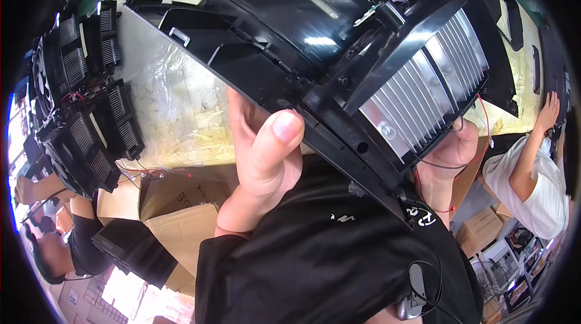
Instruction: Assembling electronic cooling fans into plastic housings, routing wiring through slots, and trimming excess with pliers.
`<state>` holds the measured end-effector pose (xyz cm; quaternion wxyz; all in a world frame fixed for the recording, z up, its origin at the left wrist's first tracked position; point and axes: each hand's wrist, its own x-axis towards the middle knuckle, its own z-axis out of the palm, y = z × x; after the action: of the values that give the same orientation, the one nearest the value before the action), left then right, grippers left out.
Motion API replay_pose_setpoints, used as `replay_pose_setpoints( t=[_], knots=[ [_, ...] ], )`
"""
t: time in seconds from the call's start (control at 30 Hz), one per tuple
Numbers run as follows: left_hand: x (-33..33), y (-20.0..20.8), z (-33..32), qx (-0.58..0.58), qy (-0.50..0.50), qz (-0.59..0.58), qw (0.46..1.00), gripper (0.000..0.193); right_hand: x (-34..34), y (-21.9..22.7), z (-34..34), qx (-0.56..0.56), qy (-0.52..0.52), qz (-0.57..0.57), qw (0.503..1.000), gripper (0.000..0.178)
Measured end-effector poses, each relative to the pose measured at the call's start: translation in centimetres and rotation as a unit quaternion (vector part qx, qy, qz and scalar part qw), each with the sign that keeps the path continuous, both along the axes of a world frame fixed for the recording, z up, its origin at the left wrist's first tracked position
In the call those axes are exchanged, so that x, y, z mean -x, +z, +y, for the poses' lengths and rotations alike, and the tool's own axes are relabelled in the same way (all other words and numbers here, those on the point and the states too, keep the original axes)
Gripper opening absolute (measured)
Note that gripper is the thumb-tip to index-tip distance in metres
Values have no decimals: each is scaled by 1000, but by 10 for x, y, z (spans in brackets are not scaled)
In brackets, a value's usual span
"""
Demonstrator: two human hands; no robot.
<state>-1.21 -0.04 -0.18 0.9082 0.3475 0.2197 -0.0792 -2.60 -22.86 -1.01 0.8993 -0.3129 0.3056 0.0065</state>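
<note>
I hold up a large black plastic housing (pixel 272 76), tilted across the front of my body. A silver finned heat sink (pixel 423 82) is fitted in its right part, with thin red and black wires hanging beside it. My left hand (pixel 266 148) is closed on the housing's lower left edge, thumb on the near side and the other fingers mostly hidden behind. At the lower right, under the finned end, my right hand (pixel 451 151) grips the housing too; the part covers most of its fingers.
Several black finned units with fans (pixel 78 94) lie at the left end of the plastic-covered table (pixel 175 106). An open cardboard box (pixel 181 215) stands below its near edge. One person (pixel 60 245) is at the lower left, another in white (pixel 532 178) at the right.
</note>
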Motion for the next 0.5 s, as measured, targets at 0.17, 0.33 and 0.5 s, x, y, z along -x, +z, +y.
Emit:
replay_pose_setpoints(
  t=[0.17, 0.33, 0.5],
  knots=[
    [-2, -2, -10, -49, -2, -23, 999, 95, 15, -24, -29, -98, 67, -71, 990, 48],
    [-3, -14, -5, -88, -20, -25, 996, 106, 25, -39, -31, -62, 72, -99, 991, 62],
    [7, -9, -2, -182, -37, -73, 980, 109, 39, 25, -86, 264, 473, -167, 824, 57]
  ],
)
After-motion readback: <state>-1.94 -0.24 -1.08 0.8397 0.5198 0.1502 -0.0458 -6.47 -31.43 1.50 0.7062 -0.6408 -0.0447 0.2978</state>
